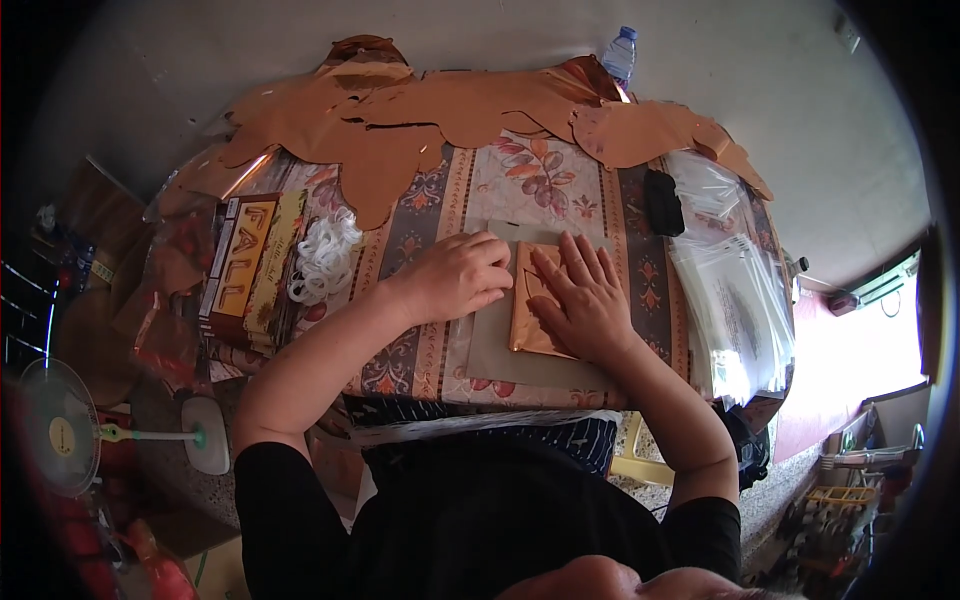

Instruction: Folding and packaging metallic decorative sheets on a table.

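- At the lower left of the frame, a fan (62, 428) stands beyond the worktop (505, 185), which wears a patterned cloth.
- Left of centre, decorated packs (245, 265) in brown and yellow lie just beside a heap of white loops (326, 256).
- Across the top of the frame, copper-coloured sheeting (400, 112) sprawls over the far edge, one lobe hanging toward the middle; this seems far enough from the working spot not to hinder it.
- At the centre, the left hand (455, 280) has its fingers curled at the left edge of the folded copper packet (525, 335); whether it pinches that edge or only rests there cannot be told.
- The packet lies in the middle of the frame on a thin grey board (490, 350). Its edges are best squared to one another, and its left side best steadied lightly, since such thin foil probably creases easily.
- Just right of centre, the right hand (588, 300) lies palm down with fingers spread, gripping nothing. Even pressure from the whole palm should flatten the packet better than fingertips, which might dent it.
- Toward the right, a black case (662, 203) lies near clear plastic sleeves (735, 310); a bottle (620, 55) stands at the top.
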`<action>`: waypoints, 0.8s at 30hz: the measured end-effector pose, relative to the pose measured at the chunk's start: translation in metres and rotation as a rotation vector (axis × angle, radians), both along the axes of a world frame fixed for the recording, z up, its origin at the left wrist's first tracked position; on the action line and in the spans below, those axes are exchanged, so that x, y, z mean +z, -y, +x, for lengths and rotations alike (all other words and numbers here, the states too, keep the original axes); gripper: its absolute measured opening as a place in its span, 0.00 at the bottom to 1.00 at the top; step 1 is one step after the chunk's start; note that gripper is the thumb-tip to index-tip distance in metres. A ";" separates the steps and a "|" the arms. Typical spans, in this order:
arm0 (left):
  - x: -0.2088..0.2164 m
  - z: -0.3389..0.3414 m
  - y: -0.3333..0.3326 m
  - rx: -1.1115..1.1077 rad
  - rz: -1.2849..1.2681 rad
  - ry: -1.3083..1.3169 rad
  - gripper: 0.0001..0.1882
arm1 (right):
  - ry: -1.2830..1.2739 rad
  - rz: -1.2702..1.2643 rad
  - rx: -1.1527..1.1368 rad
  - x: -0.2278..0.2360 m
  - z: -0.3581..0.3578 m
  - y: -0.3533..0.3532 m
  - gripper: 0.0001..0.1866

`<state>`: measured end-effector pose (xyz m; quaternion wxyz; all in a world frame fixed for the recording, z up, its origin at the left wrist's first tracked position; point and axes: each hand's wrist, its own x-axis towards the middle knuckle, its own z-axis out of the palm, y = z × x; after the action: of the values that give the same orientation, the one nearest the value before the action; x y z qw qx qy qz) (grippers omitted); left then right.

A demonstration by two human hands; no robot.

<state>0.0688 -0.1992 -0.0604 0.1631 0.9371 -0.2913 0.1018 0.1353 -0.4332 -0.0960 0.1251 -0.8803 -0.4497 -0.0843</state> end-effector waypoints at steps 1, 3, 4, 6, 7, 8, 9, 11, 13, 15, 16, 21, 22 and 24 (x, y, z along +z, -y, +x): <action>-0.002 0.001 0.000 0.000 -0.001 -0.003 0.07 | 0.010 0.012 0.008 -0.001 0.000 0.000 0.31; -0.005 0.003 0.002 -0.025 -0.080 0.057 0.05 | 0.013 0.011 0.008 0.000 0.000 0.000 0.31; -0.005 0.005 0.001 -0.024 -0.083 0.053 0.05 | 0.020 0.012 0.008 0.000 0.000 -0.001 0.31; 0.002 0.009 0.000 -0.067 -0.068 0.058 0.06 | 0.027 0.013 0.009 0.000 0.001 0.000 0.31; 0.002 0.010 0.000 -0.066 -0.070 0.054 0.06 | 0.040 0.017 0.011 0.000 0.001 0.000 0.31; 0.003 0.012 0.000 -0.061 -0.056 0.028 0.06 | 0.038 0.016 0.012 0.000 0.001 0.000 0.31; 0.004 0.013 0.000 -0.056 -0.042 0.004 0.07 | 0.039 0.014 0.012 0.000 0.001 0.000 0.31; 0.007 0.012 0.004 -0.042 -0.024 -0.001 0.07 | 0.039 0.013 0.011 0.000 0.001 0.000 0.32; 0.012 0.010 0.009 -0.030 -0.006 -0.005 0.08 | 0.036 0.022 0.016 -0.001 0.002 0.000 0.32; 0.014 0.008 0.011 -0.044 0.044 -0.056 0.07 | 0.030 0.020 0.013 0.001 0.000 0.000 0.32; 0.014 0.008 0.012 -0.046 0.044 -0.056 0.07 | 0.023 0.019 0.012 0.002 -0.001 0.000 0.32; 0.002 0.008 0.009 -0.024 -0.163 -0.063 0.01 | 0.023 0.017 0.017 0.001 0.000 0.000 0.31; -0.002 0.008 0.009 -0.025 -0.162 -0.063 0.01 | 0.012 0.007 0.016 0.002 -0.001 -0.001 0.31; -0.009 0.007 0.010 0.010 -0.168 -0.083 0.05 | 0.019 0.013 0.028 0.001 0.000 0.000 0.31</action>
<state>0.0762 -0.2097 -0.0690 0.2523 0.9250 -0.2701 0.0878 0.1355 -0.4336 -0.0953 0.1277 -0.8722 -0.4628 -0.0939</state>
